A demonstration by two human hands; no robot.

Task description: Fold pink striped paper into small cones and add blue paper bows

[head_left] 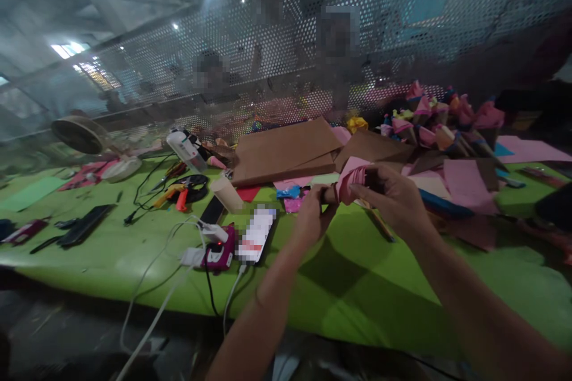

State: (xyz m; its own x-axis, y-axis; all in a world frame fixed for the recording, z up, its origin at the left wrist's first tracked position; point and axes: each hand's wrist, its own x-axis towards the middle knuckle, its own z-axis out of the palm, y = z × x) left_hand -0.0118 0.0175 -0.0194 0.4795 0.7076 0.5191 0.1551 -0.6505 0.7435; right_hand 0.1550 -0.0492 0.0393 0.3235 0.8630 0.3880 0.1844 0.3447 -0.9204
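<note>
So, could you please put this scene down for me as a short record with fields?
Left hand: grips the narrow end of a layered pink paper piece
Right hand: fingers on that piece's wider end
Surface: green table
Left of the hands: lit phone with white cable, magenta power block, orange-and-yellow tool
Beyond the hands: brown cardboard
Far right: cluster of pink paper-wrapped items
Backdrop: perforated screen

Green-covered table (353,285) bearing phone (258,234), cardboard (286,148), pink paper (469,181).
</note>
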